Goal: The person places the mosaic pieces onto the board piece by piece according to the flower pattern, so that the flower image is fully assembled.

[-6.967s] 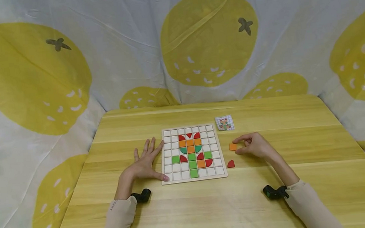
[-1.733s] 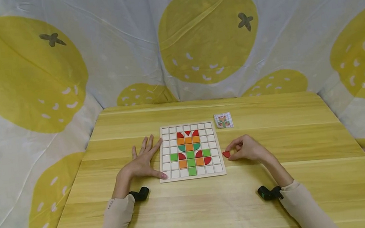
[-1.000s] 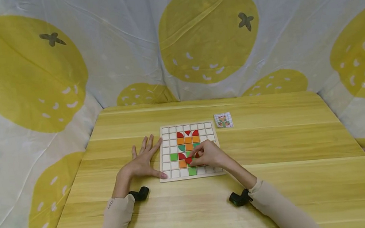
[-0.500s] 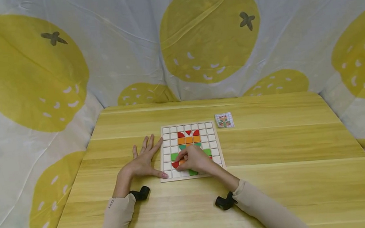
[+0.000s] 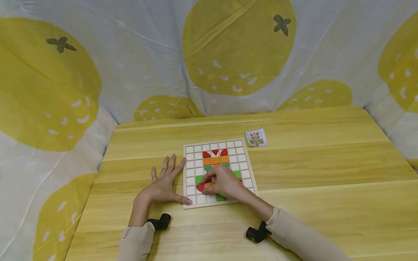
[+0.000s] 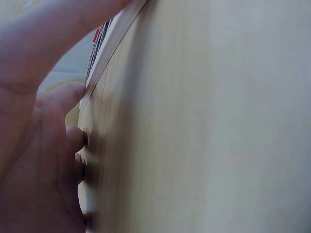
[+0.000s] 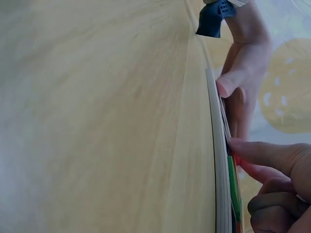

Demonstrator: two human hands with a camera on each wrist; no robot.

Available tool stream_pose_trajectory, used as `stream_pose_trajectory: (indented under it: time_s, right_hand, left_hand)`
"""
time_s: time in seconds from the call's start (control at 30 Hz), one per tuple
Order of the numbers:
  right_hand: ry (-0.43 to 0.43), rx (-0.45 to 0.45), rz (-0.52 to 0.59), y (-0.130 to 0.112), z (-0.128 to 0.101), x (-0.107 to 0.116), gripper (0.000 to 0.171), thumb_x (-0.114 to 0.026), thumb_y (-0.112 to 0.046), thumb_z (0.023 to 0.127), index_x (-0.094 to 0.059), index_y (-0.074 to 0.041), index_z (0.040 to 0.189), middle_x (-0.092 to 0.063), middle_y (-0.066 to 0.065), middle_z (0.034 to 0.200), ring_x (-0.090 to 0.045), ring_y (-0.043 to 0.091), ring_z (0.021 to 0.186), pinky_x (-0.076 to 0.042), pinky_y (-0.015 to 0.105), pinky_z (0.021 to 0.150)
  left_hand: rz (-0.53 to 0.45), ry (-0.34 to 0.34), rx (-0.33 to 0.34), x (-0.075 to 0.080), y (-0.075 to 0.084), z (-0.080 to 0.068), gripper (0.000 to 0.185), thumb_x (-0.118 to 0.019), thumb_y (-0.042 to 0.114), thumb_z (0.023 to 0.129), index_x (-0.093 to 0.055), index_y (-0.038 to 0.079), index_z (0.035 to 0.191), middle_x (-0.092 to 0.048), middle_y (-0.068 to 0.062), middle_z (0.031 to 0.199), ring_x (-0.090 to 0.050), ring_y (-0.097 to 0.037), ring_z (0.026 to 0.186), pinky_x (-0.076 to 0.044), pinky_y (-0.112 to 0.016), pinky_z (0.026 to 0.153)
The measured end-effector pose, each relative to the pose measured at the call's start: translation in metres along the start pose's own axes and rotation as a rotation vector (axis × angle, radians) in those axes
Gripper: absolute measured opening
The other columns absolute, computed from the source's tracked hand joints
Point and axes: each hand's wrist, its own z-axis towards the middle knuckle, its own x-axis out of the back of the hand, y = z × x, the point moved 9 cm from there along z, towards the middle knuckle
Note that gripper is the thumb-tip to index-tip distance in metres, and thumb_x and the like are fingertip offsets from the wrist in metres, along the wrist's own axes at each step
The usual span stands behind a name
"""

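A wooden grid board (image 5: pixel 247 158) holds red, orange and green tiles arranged like a flower. Over its lower left part, my right hand (image 5: pixel 227 183) pinches a red quarter-circle tile (image 5: pixel 200 188) between thumb and fingertips. That tile sits at the cell left of an orange square and below a light green square (image 5: pixel 199 179). In the right wrist view the fingertips meet at the red tile (image 7: pixel 237 159), right at the board's surface. My left hand (image 5: pixel 161 188) lies spread beside the board, thumb on its near left corner and index fingertip at its left edge. The right hand hides the flower's middle.
A small pattern card (image 5: pixel 256 137) showing a similar flower lies behind the board's right side. The wooden table (image 5: pixel 328 156) extends on both sides, with a lemon-print cloth (image 5: pixel 240 43) hanging behind it. Each wrist carries a black camera (image 5: pixel 256 232).
An orange square, earlier in my right hand, now lies in the board. The right hand then picked the red quarter-circle off the table and carried it left onto the board. My left hand stayed put.
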Motion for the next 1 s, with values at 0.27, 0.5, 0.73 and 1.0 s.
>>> stream_pose_trajectory:
  time_s: [0.27, 0.5, 0.73, 1.0]
  right_hand:
    - [0.021, 0.002, 0.002, 0.0028, -0.0015, 0.0008, 0.016, -0.092, -0.017, 0.079, -0.084, -0.014, 0.092, -0.037, -0.007, 0.052, -0.034, 0.007, 0.051, -0.021, 0.020, 0.048]
    - [0.013, 0.033, 0.003, 0.0005, -0.0019, -0.0019, 0.016, -0.091, -0.017, 0.080, -0.085, -0.012, 0.094, -0.050, -0.008, 0.058, -0.036, 0.006, 0.055, -0.023, 0.019, 0.049]
    - [0.027, 0.034, 0.001, 0.0004, -0.0016, -0.0044, 0.016, -0.091, -0.017, 0.080, -0.085, -0.012, 0.094, -0.056, -0.009, 0.061, -0.038, 0.005, 0.055, -0.024, 0.018, 0.049]
    - [0.052, 0.007, 0.029, 0.0042, -0.0042, -0.0009, 0.016, -0.092, -0.016, 0.078, -0.085, -0.014, 0.092, -0.057, -0.007, 0.061, -0.038, 0.007, 0.055, -0.024, 0.019, 0.049]
  left_hand:
    - [-0.003, -0.001, 0.003, -0.0009, -0.0002, 0.0007, 0.137, -0.092, 0.057, 0.069, -0.006, 0.018, 0.168, 0.018, -0.020, 0.173, 0.022, -0.044, 0.158, 0.021, -0.077, 0.115]
    - [-0.014, 0.006, -0.004, 0.0007, 0.0004, -0.0002, 0.137, -0.092, 0.056, 0.069, -0.007, 0.017, 0.168, 0.017, -0.021, 0.173, 0.022, -0.044, 0.158, 0.021, -0.078, 0.114]
    - [-0.006, 0.006, -0.005, 0.0009, -0.0002, -0.0001, 0.137, -0.092, 0.057, 0.069, -0.007, 0.017, 0.168, 0.017, -0.021, 0.173, 0.022, -0.045, 0.158, 0.020, -0.078, 0.114]
    - [-0.011, 0.001, -0.005, 0.0007, 0.0008, 0.0008, 0.137, -0.092, 0.056, 0.069, -0.007, 0.018, 0.168, 0.017, -0.021, 0.173, 0.022, -0.044, 0.158, 0.021, -0.078, 0.114]
